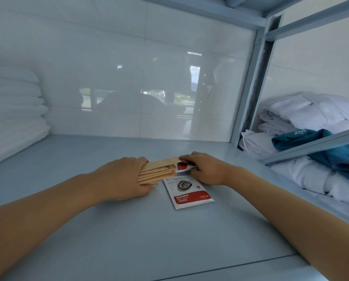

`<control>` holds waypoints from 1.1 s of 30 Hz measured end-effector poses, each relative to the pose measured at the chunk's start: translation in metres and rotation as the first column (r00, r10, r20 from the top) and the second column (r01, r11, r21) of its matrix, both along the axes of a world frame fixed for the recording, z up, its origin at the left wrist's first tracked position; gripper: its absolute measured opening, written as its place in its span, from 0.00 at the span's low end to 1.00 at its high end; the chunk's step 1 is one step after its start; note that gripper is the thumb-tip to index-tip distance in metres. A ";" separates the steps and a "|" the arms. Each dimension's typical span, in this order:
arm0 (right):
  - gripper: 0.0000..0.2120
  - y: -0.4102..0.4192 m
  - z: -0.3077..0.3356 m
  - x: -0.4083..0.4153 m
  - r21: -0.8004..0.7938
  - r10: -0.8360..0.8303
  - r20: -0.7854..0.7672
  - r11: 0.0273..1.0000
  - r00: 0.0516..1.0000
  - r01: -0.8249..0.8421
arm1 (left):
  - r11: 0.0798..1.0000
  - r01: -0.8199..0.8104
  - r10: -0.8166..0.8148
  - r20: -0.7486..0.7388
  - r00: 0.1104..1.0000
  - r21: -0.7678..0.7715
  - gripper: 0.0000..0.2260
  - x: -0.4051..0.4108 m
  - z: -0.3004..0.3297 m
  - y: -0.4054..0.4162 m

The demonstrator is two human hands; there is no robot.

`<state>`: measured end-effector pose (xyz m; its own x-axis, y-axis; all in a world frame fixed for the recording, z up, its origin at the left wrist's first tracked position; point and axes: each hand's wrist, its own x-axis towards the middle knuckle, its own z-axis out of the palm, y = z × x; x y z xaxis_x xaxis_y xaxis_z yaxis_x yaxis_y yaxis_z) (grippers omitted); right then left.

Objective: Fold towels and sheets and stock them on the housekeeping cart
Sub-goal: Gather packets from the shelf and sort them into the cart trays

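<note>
A stack of folded white towels (13, 110) is sitting at the far left of the pale blue metal shelf (129, 230), against the glossy white tiled wall (129, 67), well apart from both hands. Near the middle of the shelf the left hand (125, 177) is gripping a bundle of tan paper sachets (159, 171), its fingers curled over the bundle's left end and its thumb tucked beneath, so the sachets are fanning out to the right. The right hand (206, 167) is closing around a red and white packet (182, 166), fingers bent over its top edge, and this packet is touching the right end of the tan bundle. Just in front of the two hands a drip coffee sachet (186, 192), white with a red band and a round bean emblem, is lying flat on the shelf, its upper right corner slipping under the right hand. To the right, beyond the upright steel post (256, 82) of the rack, a heap of loosely folded white linen (311, 112) is resting in the neighbouring bay, with a teal cloth (303, 138) draped across it behind a slanting crossbar (315, 145).
</note>
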<state>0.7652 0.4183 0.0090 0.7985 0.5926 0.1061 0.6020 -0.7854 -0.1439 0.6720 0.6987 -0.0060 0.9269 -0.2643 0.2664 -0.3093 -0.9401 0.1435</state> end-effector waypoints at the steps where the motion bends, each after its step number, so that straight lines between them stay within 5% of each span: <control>1: 0.26 -0.003 0.003 -0.002 0.029 -0.006 0.015 1.000 1.000 0.006 | 1.000 -0.008 0.008 0.001 1.000 0.009 0.18 0.001 0.000 0.001; 7: 0.25 0.005 0.013 -0.042 0.127 -0.080 -0.069 0.988 0.994 0.088 | 0.979 -0.172 0.173 0.005 0.985 0.111 0.20 0.012 0.002 0.023; 11: 0.26 0.034 0.002 -0.073 -0.052 -0.163 -0.116 0.986 0.980 0.158 | 0.976 -0.195 0.198 -0.015 0.980 0.101 0.21 0.016 0.003 0.027; 17: 0.51 0.057 0.000 -0.099 -0.162 -0.230 -0.194 0.966 0.954 0.200 | 0.975 -0.189 0.190 0.001 0.982 0.118 0.22 0.015 0.003 0.025; 24: 0.40 0.062 0.022 -0.103 -0.309 -0.282 -0.207 0.927 0.937 0.210 | 0.979 -0.174 0.173 0.020 0.985 0.103 0.21 0.009 0.005 0.023; 33: 0.35 0.043 0.003 -0.127 -0.057 -0.322 -0.039 0.946 0.946 0.319 | 0.999 -0.019 0.018 0.024 1.000 0.040 0.20 -0.005 0.004 0.003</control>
